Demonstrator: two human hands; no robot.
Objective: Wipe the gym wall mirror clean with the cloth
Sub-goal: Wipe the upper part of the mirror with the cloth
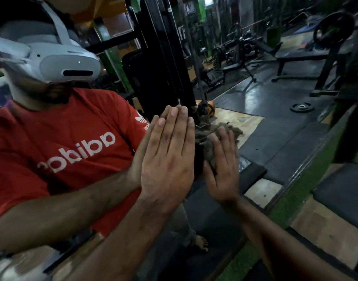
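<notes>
Nearest to me, my left hand [168, 155] lies flat on the gym wall mirror [255, 88], fingers straight and pressed together, palm against the glass, holding nothing; its reflection meets it at the fingertips. Assessment: it serves as a brace only, and a bare palm is likely to leave a print, so that patch should be wiped after the hand is lifted. Just beside it, toward the mirror's right edge, my right hand [222, 169] is laid open with straight fingers over the cloth [206, 136], pressing it against the glass without gripping it. The cloth is grey-brown and bunched, and shows above and to the left of the fingers; how much of it lies under the palm I cannot tell. Recommendation: spread the bunch flatter so more fabric meets the glass, hold even pressure through the whole palm, and work in overlapping passes out to the green frame [295, 195] at the right edge, which the hand is near but not touching. The loose pile above the fingers may drag or slip free under a flat hand; curling the fingers over it would secure it. Further off, the glass reflects a red shirt [62, 142] and dim gym benches [304, 55]; in this light, smears are hard to judge.
</notes>
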